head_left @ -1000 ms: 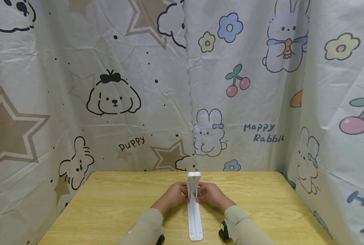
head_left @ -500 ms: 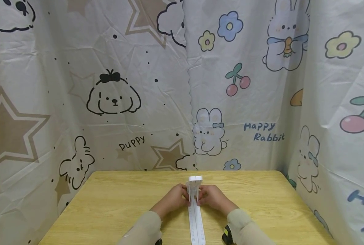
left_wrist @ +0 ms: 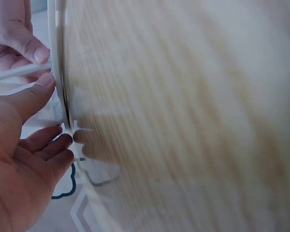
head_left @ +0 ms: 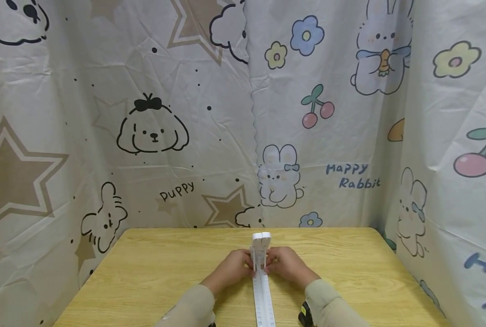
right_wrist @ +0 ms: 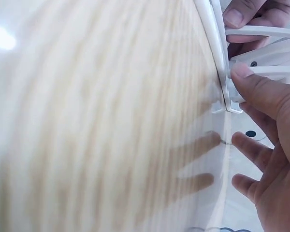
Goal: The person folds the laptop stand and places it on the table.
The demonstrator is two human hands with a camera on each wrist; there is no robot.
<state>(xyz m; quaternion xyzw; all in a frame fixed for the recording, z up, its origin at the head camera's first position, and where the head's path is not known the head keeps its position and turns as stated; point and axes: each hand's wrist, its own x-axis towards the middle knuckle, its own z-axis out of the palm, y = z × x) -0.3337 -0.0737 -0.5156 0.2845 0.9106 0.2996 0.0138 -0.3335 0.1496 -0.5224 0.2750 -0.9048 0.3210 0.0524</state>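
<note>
A white folding stand (head_left: pixel 263 295) lies lengthwise at the middle of the table, with a long ribbed base and a raised upper part (head_left: pixel 261 238) propped on thin struts. My left hand (head_left: pixel 231 270) holds its left side near the struts, and my right hand (head_left: pixel 289 267) holds the right side opposite. In the left wrist view, the left thumb (left_wrist: pixel 41 89) presses beside a strut at the base edge. The right wrist view has the right thumb (right_wrist: pixel 251 79) on a strut, while the lower fingers are spread near the table edge. The near end of the base runs out of the head view.
The wood-grain table (head_left: pixel 165 272) stretches to both sides of the stand. A patterned curtain (head_left: pixel 210 150) hangs behind it and along the sides. A black wrist-worn device (head_left: pixel 305 314) shows under the right sleeve.
The stand and both hands have shifted slightly toward me over the last second, and the near end of the base has left the view. Both hands stay on its sides.
</note>
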